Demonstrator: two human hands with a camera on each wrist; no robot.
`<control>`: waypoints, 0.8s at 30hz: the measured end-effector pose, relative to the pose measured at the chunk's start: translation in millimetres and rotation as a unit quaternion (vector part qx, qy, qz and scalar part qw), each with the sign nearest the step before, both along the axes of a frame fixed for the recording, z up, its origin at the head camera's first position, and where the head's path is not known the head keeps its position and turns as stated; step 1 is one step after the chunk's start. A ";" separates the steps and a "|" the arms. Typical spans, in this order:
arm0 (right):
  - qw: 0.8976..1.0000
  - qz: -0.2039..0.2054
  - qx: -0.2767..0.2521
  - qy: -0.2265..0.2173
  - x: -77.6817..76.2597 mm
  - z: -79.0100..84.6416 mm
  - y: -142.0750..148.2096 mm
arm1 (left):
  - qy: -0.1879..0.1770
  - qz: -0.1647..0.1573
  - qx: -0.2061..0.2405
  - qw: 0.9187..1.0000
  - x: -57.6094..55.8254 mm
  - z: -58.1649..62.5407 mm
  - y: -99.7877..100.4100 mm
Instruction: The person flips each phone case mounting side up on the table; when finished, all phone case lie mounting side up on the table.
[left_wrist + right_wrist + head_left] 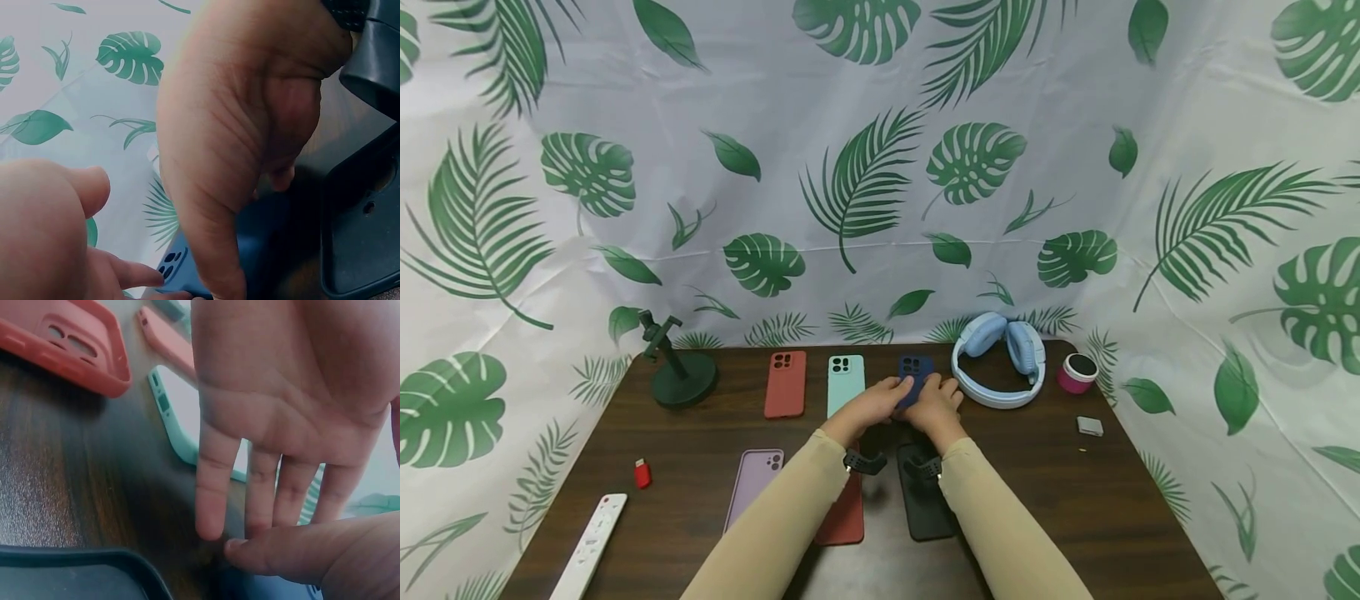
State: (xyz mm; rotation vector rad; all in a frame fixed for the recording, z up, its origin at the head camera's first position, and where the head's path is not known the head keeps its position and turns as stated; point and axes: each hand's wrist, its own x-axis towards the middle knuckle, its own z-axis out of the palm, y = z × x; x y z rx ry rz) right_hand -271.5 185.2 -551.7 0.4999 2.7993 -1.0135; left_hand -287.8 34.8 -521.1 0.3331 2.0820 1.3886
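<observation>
A dark blue phone case lies near the table's far edge, camera cutouts facing up, its near part covered by the hands. My left hand is at its left side; in the right wrist view its fingers are straight, and its thumb stands apart in the left wrist view. My right hand holds the case from the near right, with its thumb along the near end. Left of the hands is a mint phone case. Below the right wrist lies a black phone case.
Red phone cases and a lilac case lie to the left. Blue headphones and a pink jar stand right. A dark green stand, red USB stick and white remote occupy the far-left side.
</observation>
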 end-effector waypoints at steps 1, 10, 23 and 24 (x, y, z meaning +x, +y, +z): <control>1.000 -0.001 0.001 0.003 0.2 -0.1 -0.1 | -0.002 0.002 0.002 1.000 -0.4 -0.6 0.2; 1.000 -0.006 -0.009 0.024 1.8 -0.5 0.8 | 0.007 0.018 0.017 1.000 -2.3 -3.1 0.8; 0.999 0.006 -0.046 0.020 4.0 4.6 4.1 | 0.007 0.018 0.022 1.000 0.3 -3.1 2.1; 0.999 0.008 -0.048 0.021 4.2 4.7 5.2 | 0.007 0.019 0.026 0.999 0.4 -3.1 2.2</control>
